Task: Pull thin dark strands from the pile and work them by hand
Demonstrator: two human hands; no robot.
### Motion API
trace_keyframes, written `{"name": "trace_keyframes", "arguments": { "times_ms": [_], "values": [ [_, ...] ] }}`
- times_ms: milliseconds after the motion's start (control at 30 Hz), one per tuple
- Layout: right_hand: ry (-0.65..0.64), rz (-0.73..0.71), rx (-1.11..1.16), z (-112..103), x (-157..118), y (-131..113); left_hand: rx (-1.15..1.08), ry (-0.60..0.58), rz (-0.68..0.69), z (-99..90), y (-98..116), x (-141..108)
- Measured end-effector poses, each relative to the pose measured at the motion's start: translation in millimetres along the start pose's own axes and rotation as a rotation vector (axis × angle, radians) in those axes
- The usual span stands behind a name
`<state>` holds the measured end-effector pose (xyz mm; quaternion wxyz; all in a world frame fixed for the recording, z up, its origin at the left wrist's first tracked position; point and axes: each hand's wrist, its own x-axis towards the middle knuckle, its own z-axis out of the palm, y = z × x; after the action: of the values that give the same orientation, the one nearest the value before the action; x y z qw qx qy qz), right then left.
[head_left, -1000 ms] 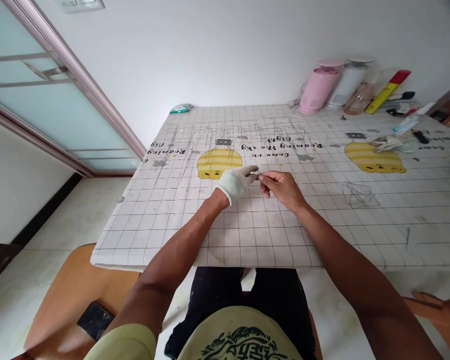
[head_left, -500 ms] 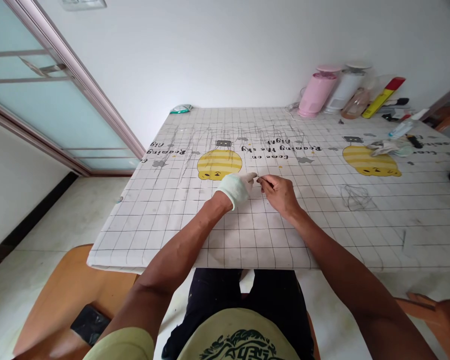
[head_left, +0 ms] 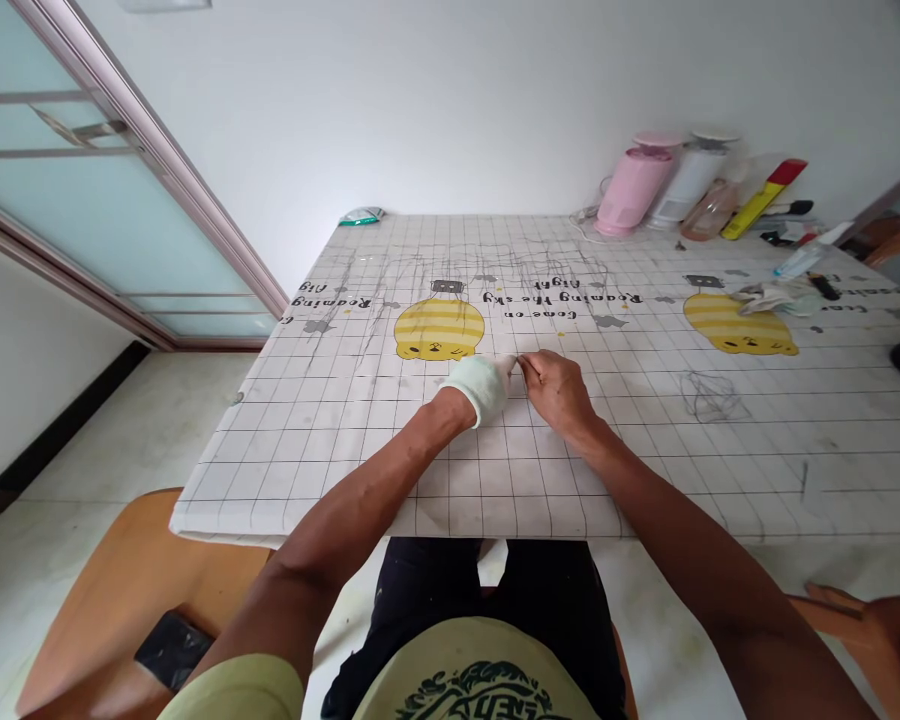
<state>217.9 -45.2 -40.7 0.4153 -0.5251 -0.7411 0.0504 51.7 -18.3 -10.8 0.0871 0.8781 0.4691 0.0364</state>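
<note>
My left hand (head_left: 491, 383) wears a pale glove with a mint cuff. Its fingers are closed and mostly hidden behind the hand, with a gloved fingertip reaching toward the right hand. Bare and closed in a pinch, my right hand (head_left: 556, 388) meets that fingertip just above the table. Whatever lies between the fingers is too small to make out. Thin dark threads (head_left: 495, 255) lie spread over the cloth beyond both hands. To the right sits a loose tangle of thread (head_left: 712, 396).
A checked tablecloth (head_left: 330, 440) covers the table. At the back right stand a pink cylinder (head_left: 634, 190), a white cylinder (head_left: 686, 185), a bottle (head_left: 709, 210) and a yellow-red box (head_left: 761, 200). Crumpled gloves (head_left: 780, 297) lie nearer. A wooden chair (head_left: 97, 600) holds a black object (head_left: 174, 648).
My left hand has shifted slightly right and turned, so its fingertip now meets the right hand's pinch. The right hand has barely moved.
</note>
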Motion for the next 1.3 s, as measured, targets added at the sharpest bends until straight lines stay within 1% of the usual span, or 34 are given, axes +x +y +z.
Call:
{"name": "trace_keyframes", "arguments": {
  "times_ms": [67,167,200,267,333,367,433,500,600,667,733,800,867,967,1067,1167,1300],
  "values": [
    [0.002,0.066,0.103,-3.0,1.8,-0.3,-0.133,0.037,0.016,-1.4,-5.4,0.7],
    [-0.022,0.243,0.295,-10.8,4.4,-0.9,-0.343,0.105,0.022,-9.3,-17.2,1.3],
    [-0.035,0.305,0.352,-13.8,5.2,-1.1,-0.446,0.143,-0.004,-13.0,-21.3,1.2],
    [-0.058,0.399,0.442,-19.5,6.4,-1.7,-0.727,0.230,-0.083,-20.5,-28.0,0.4],
    [-0.074,0.450,0.521,-24.3,7.4,-2.6,-0.996,0.299,-0.180,-26.7,-31.1,-0.9],
    [-0.078,0.462,0.555,-26.2,7.8,-3.2,-1.060,0.308,-0.209,-29.0,-31.0,-1.6],
    [-0.094,0.476,0.618,-29.1,8.3,-5.0,-1.082,0.292,-0.215,-31.8,-27.4,-3.2],
    [-0.116,0.491,0.674,-30.6,8.4,-7.1,-1.024,0.255,-0.190,-32.9,-20.7,-4.8],
    [-0.150,0.499,0.747,-30.2,7.9,-9.8,-0.915,0.171,-0.151,-32.8,-9.4,-7.1],
    [-0.175,0.504,0.797,-29.5,7.5,-10.4,-0.890,0.111,-0.147,-33.0,-4.0,-8.1],
    [-0.211,0.517,0.854,-29.9,7.6,-9.9,-0.881,0.076,-0.159,-34.1,-1.5,-8.4],
    [-0.254,0.513,0.927,-31.8,8.3,-8.3,-0.856,0.093,-0.187,-36.3,-1.6,-8.1],
    [-0.284,0.479,1.019,-34.0,9.5,-5.9,-0.849,0.156,-0.228,-38.5,-3.3,-7.6],
    [-0.287,0.443,1.132,-34.5,10.2,-2.3,-0.951,0.245,-0.302,-40.5,-6.6,-7.3],
    [-0.290,0.434,1.173,-31.5,8.7,-1.4,-1.051,0.294,-0.300,-41.2,-9.4,-7.9],
    [-0.287,0.423,1.162,-28.1,6.2,-3.3,-1.114,0.303,-0.279,-42.3,-12.2,-8.6],
    [-0.235,0.440,1.139,-25.4,4.6,-5.5,-1.244,0.231,-0.241,-42.5,-19.5,-8.7]
  ]
}}
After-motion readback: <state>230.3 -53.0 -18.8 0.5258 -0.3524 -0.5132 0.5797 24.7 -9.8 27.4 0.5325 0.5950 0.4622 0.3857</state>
